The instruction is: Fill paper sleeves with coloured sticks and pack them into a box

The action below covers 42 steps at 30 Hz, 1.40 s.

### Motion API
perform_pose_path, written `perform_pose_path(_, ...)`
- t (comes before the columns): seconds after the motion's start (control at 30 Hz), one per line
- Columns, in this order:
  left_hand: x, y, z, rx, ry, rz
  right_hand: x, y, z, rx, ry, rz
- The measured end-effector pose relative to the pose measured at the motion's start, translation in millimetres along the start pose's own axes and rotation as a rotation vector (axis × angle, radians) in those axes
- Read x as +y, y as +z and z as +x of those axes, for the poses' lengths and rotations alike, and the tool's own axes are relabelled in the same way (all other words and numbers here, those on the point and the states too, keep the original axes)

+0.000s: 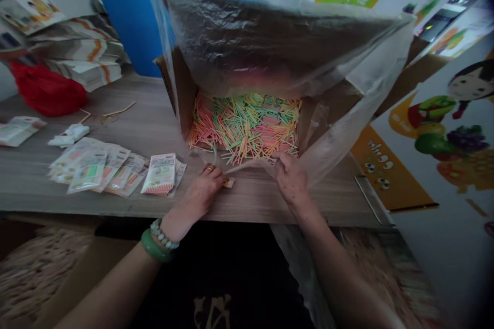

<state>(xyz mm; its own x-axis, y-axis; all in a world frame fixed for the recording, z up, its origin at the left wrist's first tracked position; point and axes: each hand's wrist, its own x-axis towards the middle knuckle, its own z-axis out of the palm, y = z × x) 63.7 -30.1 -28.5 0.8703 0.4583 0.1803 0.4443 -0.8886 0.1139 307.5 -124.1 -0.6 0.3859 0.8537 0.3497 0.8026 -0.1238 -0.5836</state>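
Observation:
A cardboard box (pixel 180 79) lined with a clear plastic bag (pixel 332 149) lies open toward me on the table. Inside are many thin pink, green, yellow and orange sticks (pixel 249 125). My left hand (pixel 206 187), with a ring, is closed on the liner's edge at the box's front left. At the front right, my right hand (pixel 290 177) has its fingers closed on the same plastic edge. A small printed card (pixel 228 183) lies beside my left fingertips, partly hidden by them.
Flat clear packets (pixel 90 167) fan out at the left, with a small stack of packets (pixel 160 173) nearer me. Behind them are a crumpled white wrapper (pixel 69 135), a red bag (pixel 48 87) and stacked printed packs (pixel 87 56). Printed cartons (pixel 401 169) stand at the right.

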Motion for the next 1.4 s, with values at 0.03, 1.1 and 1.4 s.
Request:
perform_pose_path(0.03, -1.0, 1.8, -1.6, -0.001, -0.003, -0.004, -3.1, 0.6, 5.3, 0.020, 0.000, 0.005)
perform_pose_path(1.1, 5.7, 5.7, -12.2, 0.015, -0.042, -0.158, -39.9, 47.5, 51.4, -0.656, -0.408, -0.524)
perform_pose_path(1.4, 3.2, 13.7, -14.9, 0.005, -0.052, -0.146, -65.7, 51.3, 51.9, -0.640, -0.593, -0.580)
